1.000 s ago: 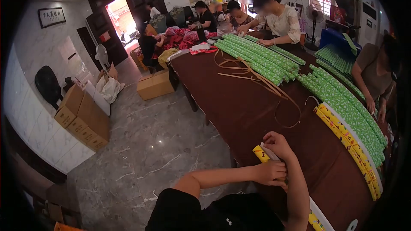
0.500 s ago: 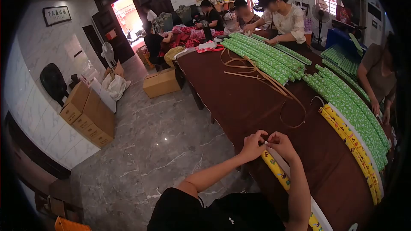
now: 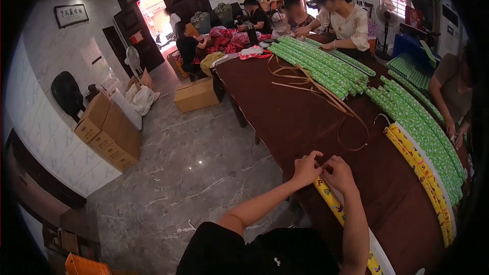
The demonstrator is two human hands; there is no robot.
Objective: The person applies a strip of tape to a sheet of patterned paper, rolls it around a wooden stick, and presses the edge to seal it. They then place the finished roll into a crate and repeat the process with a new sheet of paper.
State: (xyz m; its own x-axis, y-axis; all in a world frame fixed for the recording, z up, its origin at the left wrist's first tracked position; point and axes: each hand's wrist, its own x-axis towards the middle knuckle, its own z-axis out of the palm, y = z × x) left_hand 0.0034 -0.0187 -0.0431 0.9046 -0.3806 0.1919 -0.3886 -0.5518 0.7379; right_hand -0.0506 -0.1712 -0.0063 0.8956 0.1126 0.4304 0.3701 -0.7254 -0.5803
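Observation:
A long yellow printed roll (image 3: 328, 196) with letters and coloured figures on it lies near the table's edge, a white strip along its side, running toward my body. Both of my hands meet at its far end. My left hand (image 3: 307, 168) is closed round that end, its index finger raised. From the other side, my right hand (image 3: 338, 174) pinches at the same end, with fingers bent and pressed together. The fingers hide exactly what is between them. My right forearm covers part of the roll.
More yellow rolls (image 3: 417, 178) lie to the right beside green patterned rolls (image 3: 423, 122). Brown straps (image 3: 326, 97) curl across the dark brown tablecloth (image 3: 285, 117). Several people work around the table, one person (image 3: 451, 97) at the right. Cardboard boxes (image 3: 197, 94) stand on the floor at left.
My left index finger has lifted and straightened somewhat. My right fingers have curled a little more at the roll's end. The whole view has shifted slightly.

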